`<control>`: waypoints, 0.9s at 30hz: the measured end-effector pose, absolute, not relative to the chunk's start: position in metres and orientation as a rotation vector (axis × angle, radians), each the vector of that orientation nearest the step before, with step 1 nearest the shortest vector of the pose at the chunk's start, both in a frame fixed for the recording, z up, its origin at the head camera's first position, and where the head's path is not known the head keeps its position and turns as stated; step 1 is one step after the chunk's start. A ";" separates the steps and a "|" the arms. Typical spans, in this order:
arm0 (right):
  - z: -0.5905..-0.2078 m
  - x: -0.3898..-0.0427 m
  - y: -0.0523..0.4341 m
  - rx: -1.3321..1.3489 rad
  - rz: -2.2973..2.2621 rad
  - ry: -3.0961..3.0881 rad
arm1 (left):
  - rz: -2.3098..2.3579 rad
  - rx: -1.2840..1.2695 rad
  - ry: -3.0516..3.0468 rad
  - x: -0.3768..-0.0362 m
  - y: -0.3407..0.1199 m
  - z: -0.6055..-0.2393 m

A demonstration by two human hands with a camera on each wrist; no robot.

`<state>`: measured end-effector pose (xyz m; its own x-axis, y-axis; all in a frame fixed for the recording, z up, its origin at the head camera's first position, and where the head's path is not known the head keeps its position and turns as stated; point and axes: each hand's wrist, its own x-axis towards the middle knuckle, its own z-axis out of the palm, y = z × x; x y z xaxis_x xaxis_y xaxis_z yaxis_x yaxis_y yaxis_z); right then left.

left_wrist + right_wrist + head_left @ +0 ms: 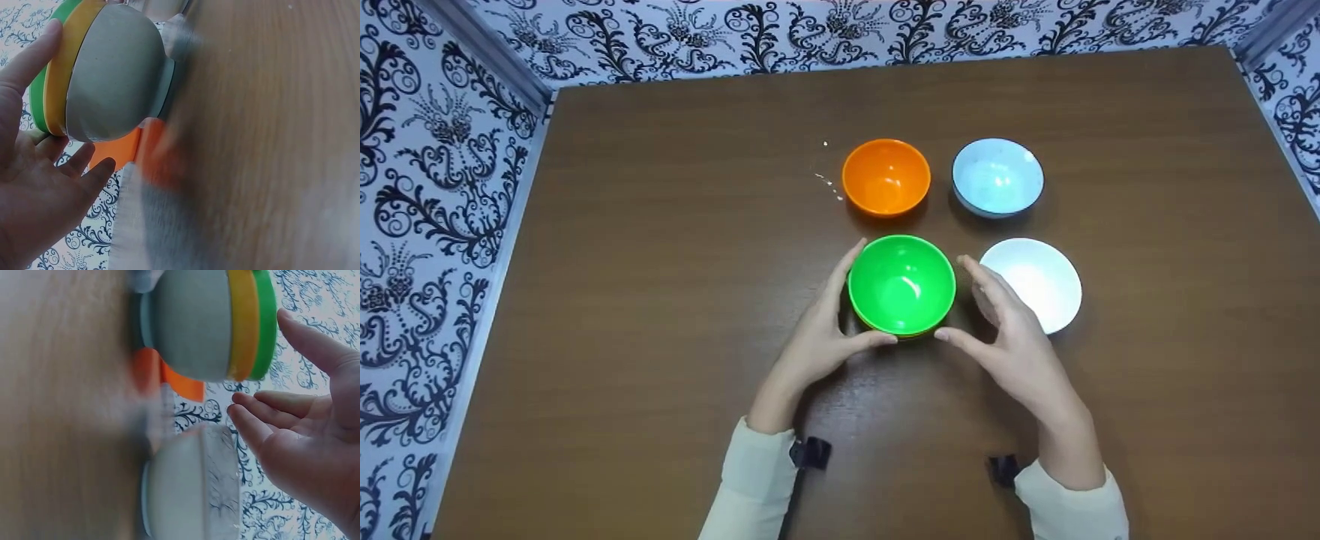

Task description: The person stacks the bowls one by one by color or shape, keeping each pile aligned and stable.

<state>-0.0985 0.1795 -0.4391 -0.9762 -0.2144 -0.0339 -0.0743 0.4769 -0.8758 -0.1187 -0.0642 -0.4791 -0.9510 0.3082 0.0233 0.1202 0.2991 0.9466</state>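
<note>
I wear cream sleeves (757, 480) on both arms, cuffs at my wrists, with a small black clip (810, 452) strapped inside each wrist.

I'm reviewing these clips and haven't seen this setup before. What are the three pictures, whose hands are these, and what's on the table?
No machine here: a person works with bare hands and wears three cameras. The big picture comes from the head, looking down at a brown table walled with patterned paper. The other two come from the wrists and look sideways, so the table appears turned on edge.

On the table stand an orange bowl, a pale blue bowl, a white bowl and a green bowl. The wrist views show that the green bowl is the top of a nested stack, with a yellow bowl and a grey bowl under it.

The left hand touches the stack's side. The right hand is open just beside it, apparently not touching. Nothing is lifted.
</note>
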 end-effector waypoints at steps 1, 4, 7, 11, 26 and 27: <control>-0.437 -0.098 0.181 -0.246 -1.545 2.581 | 1.721 0.395 2.397 -0.119 -0.064 -0.479; -0.432 -0.097 0.186 -0.218 -1.636 2.599 | 1.716 0.383 2.396 -0.119 -0.064 -0.479; -0.428 -0.095 0.191 -0.179 -1.746 2.617 | 1.719 0.381 2.394 -0.119 -0.064 -0.479; -0.425 -0.094 0.199 -0.118 -1.861 2.650 | 1.729 0.396 2.396 -0.120 -0.064 -0.481; -0.427 -0.091 0.230 0.124 -2.018 2.700 | 1.766 0.404 2.376 -0.119 -0.063 -0.482; -0.428 -0.091 0.232 0.142 -2.020 2.703 | 1.768 0.407 2.377 -0.119 -0.063 -0.483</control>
<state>-0.0913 0.2318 -0.4276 -0.9688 0.2063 0.1376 -0.0735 0.2909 -0.9539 -0.1188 -0.0632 -0.4826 -0.9517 0.3044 0.0403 0.1261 0.2680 0.9551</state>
